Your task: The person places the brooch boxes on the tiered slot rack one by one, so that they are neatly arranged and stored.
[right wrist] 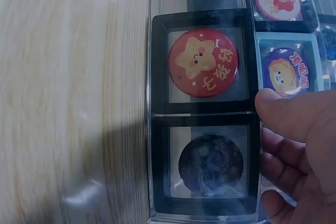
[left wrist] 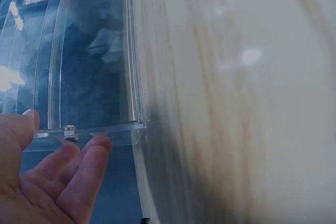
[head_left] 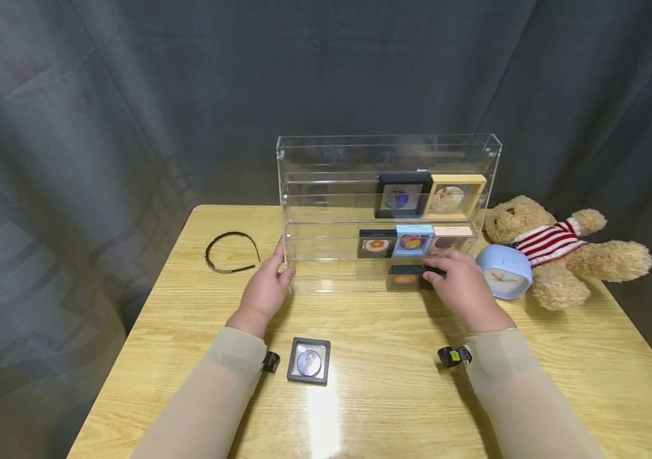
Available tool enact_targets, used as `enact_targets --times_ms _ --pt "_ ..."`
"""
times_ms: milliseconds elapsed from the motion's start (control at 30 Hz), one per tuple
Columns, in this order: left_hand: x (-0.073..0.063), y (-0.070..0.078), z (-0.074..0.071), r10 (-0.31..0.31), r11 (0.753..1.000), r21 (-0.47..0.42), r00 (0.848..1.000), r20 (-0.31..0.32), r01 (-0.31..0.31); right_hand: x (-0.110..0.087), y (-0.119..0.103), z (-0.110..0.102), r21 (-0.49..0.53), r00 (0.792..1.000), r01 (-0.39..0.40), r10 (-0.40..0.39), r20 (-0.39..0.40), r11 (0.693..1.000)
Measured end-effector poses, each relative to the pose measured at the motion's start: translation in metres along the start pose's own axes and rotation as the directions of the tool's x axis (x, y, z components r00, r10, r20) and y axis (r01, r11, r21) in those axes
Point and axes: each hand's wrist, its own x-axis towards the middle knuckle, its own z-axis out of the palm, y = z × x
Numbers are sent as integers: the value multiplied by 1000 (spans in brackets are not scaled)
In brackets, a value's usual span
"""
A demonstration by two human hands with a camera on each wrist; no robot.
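Note:
A clear acrylic display rack (head_left: 337, 284) with tiers stands on the table. My left hand (head_left: 265, 287) grips its left side panel, thumb on one face and fingers on the other. On the bottom tier, my right hand (head_left: 463, 290) pinches the top edge of a black square frame (right wrist: 163, 182) holding a dark blue round badge (right wrist: 210, 163). Beside it on that tier sits another black frame (right wrist: 160, 66) with a red star badge (right wrist: 203, 62). The right thumb lies near the corner where the two frames meet; the other fingertips are partly hidden.
Higher tiers hold black (head_left: 380, 197), yellow (head_left: 477, 197), light blue (head_left: 414, 231) and pale pink (head_left: 454, 232) frames. A dark frame (head_left: 308, 380) lies in front. A black headband (head_left: 209, 252) is left; a blue clock (head_left: 498, 255) and teddy bear (head_left: 561, 245) are right.

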Motion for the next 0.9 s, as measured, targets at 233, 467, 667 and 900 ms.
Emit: enact_targets --times_ms 233,467,667,900 --pt "0 -1 1 9 1000 11 1000 0 -9 -1 -2 -1 -8 1000 -8 8 5 1000" --pt "0 1 0 8 1000 15 1000 -3 -8 -4 -12 5 32 998 38 -36 -50 999" --pt "0 1 -1 3 1000 13 1000 4 -3 -7 -37 17 42 990 139 -137 -38 989" --pt "1 1 -2 12 1000 7 1000 3 -12 -13 -69 36 37 980 196 -197 37 980"
